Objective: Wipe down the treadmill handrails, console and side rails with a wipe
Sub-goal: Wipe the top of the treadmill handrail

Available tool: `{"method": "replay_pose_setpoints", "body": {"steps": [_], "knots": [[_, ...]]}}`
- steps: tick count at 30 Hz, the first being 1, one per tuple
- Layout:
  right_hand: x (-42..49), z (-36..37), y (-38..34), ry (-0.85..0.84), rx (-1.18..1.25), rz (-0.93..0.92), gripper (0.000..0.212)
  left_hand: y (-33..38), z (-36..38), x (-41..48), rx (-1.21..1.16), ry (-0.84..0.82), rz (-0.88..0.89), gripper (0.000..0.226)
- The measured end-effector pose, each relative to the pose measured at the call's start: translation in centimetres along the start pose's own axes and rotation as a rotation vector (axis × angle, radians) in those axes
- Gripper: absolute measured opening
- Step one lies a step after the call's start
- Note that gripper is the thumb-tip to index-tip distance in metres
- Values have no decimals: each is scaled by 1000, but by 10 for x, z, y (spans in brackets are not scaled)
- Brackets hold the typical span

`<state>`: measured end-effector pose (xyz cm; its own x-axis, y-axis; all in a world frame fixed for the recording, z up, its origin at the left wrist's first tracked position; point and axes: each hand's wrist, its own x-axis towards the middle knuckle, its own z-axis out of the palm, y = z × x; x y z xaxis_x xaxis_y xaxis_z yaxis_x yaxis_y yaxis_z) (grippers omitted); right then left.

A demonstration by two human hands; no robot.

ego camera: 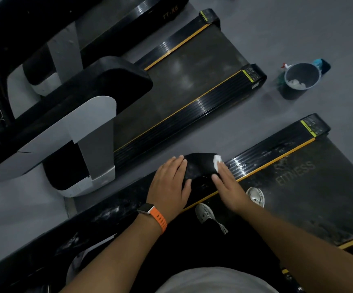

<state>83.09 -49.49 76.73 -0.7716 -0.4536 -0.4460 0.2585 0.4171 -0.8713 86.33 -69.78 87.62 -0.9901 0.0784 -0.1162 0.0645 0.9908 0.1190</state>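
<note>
Right hand (228, 182) is basically flat, straight fingers pressing the wipe (217, 162) onto the tip of the black handrail (200, 166). The left hand (171, 185) lies open on the same rail just beside it, not gripping anything. The rail ends right there, with bare floor (213, 134) past it and a bucket (291, 94) well apart. Only a white bit of wipe shows beyond the fingertips, and the rail's lower stretch runs off bottom-left, too dark to read.

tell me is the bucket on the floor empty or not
Not empty: white crumpled material, likely used wipes, lies at the bottom of the upright bucket.
</note>
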Motion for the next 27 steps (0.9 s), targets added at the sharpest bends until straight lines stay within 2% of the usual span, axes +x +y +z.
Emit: {"method": "replay_pose_setpoints", "body": {"steps": [4, 6, 9, 12, 17, 19, 24, 27], "knots": [[34, -4, 12, 20, 66, 130, 84, 1, -1, 0, -9, 18, 4, 55], [43, -7, -3, 6, 62, 123, 75, 1, -1, 0, -6, 27, 10, 54], [29, -6, -32, -6, 14, -70, 60, 0, 0, 0, 0, 43, 25, 54], [0, 2, -37, -37, -13, -228, 74, 0, 1, 0, -6, 43, 21, 54], [-3, 1, -2, 1, -38, 8, 76, 0, 1, 0, 5, 52, 29, 54], [6, 3, -1, 44, -22, 35, 81, 0, 1, 0, 6, 49, 22, 54], [-16, 14, -34, 11, 19, -243, 84, -1, 3, 0, -15, 62, 24, 54], [-29, 14, -34, -50, -46, -255, 85, -1, 4, -1, -20, 61, 21, 54]]}}
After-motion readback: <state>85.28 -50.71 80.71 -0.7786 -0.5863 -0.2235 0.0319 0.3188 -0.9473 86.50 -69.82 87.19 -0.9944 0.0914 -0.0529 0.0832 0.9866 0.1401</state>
